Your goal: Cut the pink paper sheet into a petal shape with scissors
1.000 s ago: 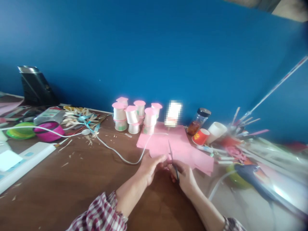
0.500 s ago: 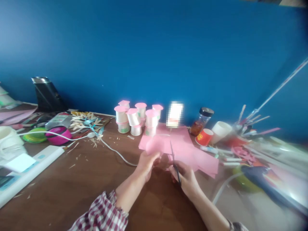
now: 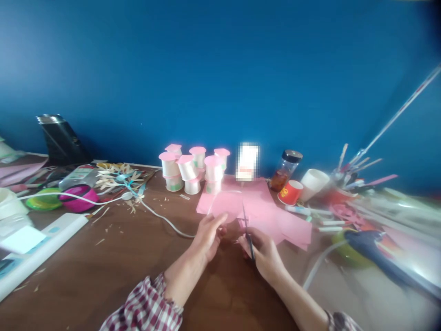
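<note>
My left hand (image 3: 207,235) pinches a rounded piece of pink paper (image 3: 224,208) and holds it up over the brown table (image 3: 103,271). My right hand (image 3: 262,253) is closed around a pair of scissors (image 3: 246,228), blades pointing up and away beside that paper piece. Behind both hands lie several flat pink paper sheets (image 3: 275,216). Plaid sleeves cover both forearms.
A cluster of white cups with pink lids (image 3: 193,168) stands at the back. A white cable (image 3: 161,218) crosses the table. A jar (image 3: 285,170), a red cup (image 3: 290,192), a white cup (image 3: 313,181) and pens lie to the right, a glue gun (image 3: 372,250) nearer. Magenta bowl (image 3: 76,197) at left.
My left hand has lifted the pink paper piece off the sheets and holds it raised. The scissors hand stays beside it. The view has shifted slightly.
</note>
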The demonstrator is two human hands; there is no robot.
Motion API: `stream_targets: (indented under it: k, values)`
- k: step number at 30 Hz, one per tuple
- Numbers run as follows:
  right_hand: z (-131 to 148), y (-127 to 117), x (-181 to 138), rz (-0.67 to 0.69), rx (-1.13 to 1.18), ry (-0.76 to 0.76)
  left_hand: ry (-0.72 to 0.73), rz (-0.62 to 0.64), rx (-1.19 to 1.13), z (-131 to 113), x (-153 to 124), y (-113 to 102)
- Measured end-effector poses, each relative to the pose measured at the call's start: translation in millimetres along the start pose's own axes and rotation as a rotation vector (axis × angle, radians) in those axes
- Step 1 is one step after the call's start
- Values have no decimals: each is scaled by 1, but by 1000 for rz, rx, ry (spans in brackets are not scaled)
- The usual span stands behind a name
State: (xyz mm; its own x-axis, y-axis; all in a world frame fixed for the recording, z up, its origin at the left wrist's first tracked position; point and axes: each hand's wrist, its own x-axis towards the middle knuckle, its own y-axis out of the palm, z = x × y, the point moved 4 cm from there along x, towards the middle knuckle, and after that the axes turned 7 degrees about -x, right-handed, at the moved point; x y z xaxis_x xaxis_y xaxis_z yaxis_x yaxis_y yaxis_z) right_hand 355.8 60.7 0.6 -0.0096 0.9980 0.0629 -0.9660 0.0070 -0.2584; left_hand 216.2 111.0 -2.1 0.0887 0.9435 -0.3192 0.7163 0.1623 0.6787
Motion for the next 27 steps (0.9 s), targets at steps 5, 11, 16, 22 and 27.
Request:
stream_targets:
  k: [5,11,16,22,27]
  values:
    - [0,1,0,-28,-35,-19,-17,-12,-24,5,-2,1]
    - [3,0,-1,5,-2,-13,-26,72,-15,4,-4,7]
    - [9,1,-4,26,-96,-46,-23,4,-68,4,-6,6]
    - [23,11,-4,103,-90,-136,-53,99,-49,10,-12,12]
    - [22,13,-3,98,-81,-116,-42,108,-5,10,-14,10]
